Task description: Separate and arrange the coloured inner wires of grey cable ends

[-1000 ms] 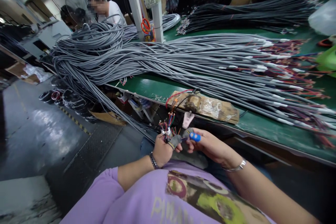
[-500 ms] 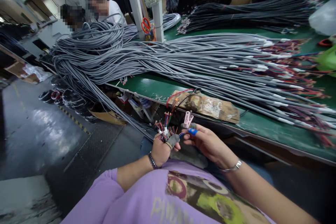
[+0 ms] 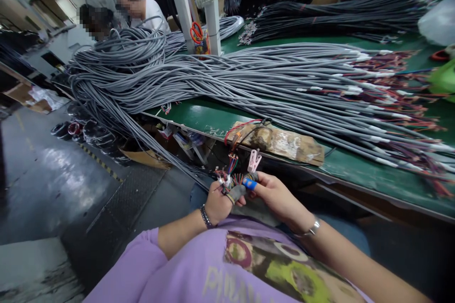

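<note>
My left hand (image 3: 220,201) is closed around the stripped end of a grey cable, whose coloured wire ends (image 3: 227,173) fan out above my fist; a grey finger cot covers the thumb. My right hand (image 3: 277,196) pinches at those wire ends with a blue-capped fingertip (image 3: 250,183), touching the left hand. A pink clip (image 3: 254,160) stands just above the fingers. Both hands hover below the front edge of the green table (image 3: 348,170).
A large heap of grey cables (image 3: 220,75) with coloured ends covers the table. A taped brown block (image 3: 280,142) with red and black leads sits at the table edge. A white post (image 3: 213,9) with orange scissors (image 3: 195,33) stands behind. Two people sit far left.
My right hand has moved left and closed in on the wire ends until its blue-capped fingertip meets the left hand. The left hand has barely shifted.
</note>
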`<state>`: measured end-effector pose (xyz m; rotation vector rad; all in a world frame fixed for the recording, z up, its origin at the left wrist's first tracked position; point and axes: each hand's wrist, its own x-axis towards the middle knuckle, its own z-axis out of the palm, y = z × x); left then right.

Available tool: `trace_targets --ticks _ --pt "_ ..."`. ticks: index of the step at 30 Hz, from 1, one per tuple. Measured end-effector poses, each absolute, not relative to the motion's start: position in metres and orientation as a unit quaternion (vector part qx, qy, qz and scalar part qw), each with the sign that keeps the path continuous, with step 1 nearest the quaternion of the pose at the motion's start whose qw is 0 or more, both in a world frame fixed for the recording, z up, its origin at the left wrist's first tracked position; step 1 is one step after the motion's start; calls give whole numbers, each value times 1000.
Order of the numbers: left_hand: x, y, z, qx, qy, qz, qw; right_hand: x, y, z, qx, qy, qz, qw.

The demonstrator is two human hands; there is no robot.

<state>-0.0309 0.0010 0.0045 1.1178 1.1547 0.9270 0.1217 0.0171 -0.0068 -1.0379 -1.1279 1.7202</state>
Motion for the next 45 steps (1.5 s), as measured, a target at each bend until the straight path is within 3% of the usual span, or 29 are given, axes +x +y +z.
trace_targets --ticks 8,15,21,29,36,40,45 --pt "-25 3 -15 391 505 492 592 120 14 -7 -473 -410 657 419" --pt "-24 3 -8 387 523 479 589 116 13 -1 -449 -400 661 449" --pt "-30 0 1 478 481 384 626 111 12 -1 -397 -378 726 415" --pt "-26 4 -17 395 510 473 600 115 13 -8 -464 -359 668 458" --pt "-26 -2 -14 438 506 422 612 104 11 -8 -394 -223 760 466" --pt "-29 -2 -21 425 497 444 612 116 22 -18 -461 -81 739 485" --pt "-30 0 -21 415 505 464 598 122 18 -18 -397 -141 806 415"
